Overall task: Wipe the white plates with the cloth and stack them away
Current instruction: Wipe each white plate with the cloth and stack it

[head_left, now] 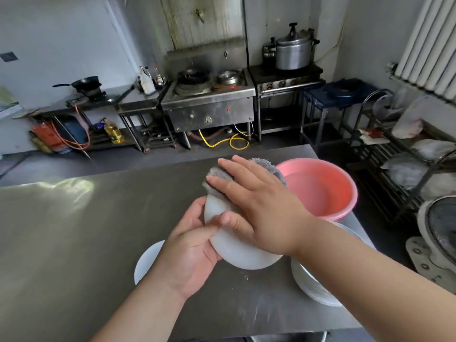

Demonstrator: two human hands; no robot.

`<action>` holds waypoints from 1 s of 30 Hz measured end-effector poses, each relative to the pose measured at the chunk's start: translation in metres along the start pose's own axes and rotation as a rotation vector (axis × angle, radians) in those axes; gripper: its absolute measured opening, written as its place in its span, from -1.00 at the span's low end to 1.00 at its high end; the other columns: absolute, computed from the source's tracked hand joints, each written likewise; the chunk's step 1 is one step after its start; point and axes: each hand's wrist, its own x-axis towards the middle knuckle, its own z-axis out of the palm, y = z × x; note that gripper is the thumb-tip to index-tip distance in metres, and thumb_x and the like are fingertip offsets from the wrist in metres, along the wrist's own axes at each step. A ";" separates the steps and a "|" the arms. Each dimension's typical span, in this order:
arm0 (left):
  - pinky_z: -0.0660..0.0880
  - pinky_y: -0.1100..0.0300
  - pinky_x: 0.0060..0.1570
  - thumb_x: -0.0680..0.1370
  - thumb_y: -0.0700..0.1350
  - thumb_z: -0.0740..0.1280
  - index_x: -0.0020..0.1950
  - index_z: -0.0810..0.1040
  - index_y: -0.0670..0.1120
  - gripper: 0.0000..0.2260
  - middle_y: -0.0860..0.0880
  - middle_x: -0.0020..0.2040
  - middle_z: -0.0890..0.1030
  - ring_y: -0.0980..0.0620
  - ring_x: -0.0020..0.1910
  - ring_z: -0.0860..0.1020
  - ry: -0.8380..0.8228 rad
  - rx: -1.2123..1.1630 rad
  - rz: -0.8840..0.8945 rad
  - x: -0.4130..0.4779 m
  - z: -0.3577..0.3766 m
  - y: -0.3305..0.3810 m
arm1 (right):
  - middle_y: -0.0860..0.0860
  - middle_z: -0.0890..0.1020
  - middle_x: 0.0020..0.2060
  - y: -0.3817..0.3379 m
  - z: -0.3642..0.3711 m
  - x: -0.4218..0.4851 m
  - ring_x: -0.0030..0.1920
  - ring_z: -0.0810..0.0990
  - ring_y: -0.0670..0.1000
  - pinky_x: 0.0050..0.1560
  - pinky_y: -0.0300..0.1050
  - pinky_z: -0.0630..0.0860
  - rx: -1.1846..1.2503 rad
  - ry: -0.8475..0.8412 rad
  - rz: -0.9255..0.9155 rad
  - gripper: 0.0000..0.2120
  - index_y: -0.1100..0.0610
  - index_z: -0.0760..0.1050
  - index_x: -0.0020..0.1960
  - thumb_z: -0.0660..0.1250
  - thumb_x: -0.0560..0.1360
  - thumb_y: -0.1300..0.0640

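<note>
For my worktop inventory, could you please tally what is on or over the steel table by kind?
Held white plate: 1
Lone white plate: 1
Stack of white plates: 1
Grey cloth: 1
Pink basin: 1
Total: 5

I'm standing at a steel table [74,230], facing a grimy stove [209,102] against grey walls [61,33]; light's glinting off the table, radiator [429,40] hanging on my right.

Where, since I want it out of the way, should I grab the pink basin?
Probably its rim, hands on opposite sides, from the right: the pink basin is wide, seems to hold water, and stacked plates crowd its near side.
</note>
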 end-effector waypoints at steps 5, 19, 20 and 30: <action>0.63 -0.08 0.06 0.58 -0.23 0.33 0.42 0.53 -0.10 -0.61 -0.25 0.37 0.60 -0.23 0.29 0.63 0.055 0.023 0.026 -0.001 -0.002 0.014 | 0.13 0.35 0.56 0.017 -0.013 -0.004 0.57 0.29 0.18 0.53 0.14 0.27 0.097 0.081 0.179 -0.33 0.14 0.29 0.62 -0.01 0.67 -0.26; 0.65 -0.13 0.13 0.56 -0.23 0.33 0.46 0.49 -0.12 -0.56 -0.26 0.42 0.56 -0.25 0.30 0.61 0.035 -0.006 0.036 -0.003 -0.006 0.026 | -0.01 0.11 0.68 0.008 -0.011 -0.029 0.68 0.01 -0.02 0.64 0.04 0.11 0.234 0.103 0.269 -0.37 0.01 0.13 0.68 -0.03 0.69 -0.24; 0.64 -0.13 0.14 0.56 -0.22 0.34 0.45 0.51 -0.11 -0.57 -0.26 0.41 0.57 -0.24 0.29 0.62 0.018 0.007 0.023 -0.004 -0.005 0.026 | 0.00 0.14 0.67 0.009 -0.015 -0.026 0.68 0.04 0.01 0.64 0.05 0.11 0.223 0.094 0.215 -0.38 0.01 0.18 0.67 -0.02 0.69 -0.24; 0.66 -0.05 0.07 0.59 -0.24 0.26 0.48 0.52 -0.05 -0.56 -0.17 0.44 0.57 -0.14 0.31 0.63 0.045 -0.027 0.112 -0.009 -0.009 0.042 | 0.01 0.08 0.69 -0.002 0.004 -0.055 0.68 0.05 0.08 0.62 0.20 0.17 0.261 0.264 0.194 -0.41 0.07 0.21 0.66 0.05 0.71 -0.18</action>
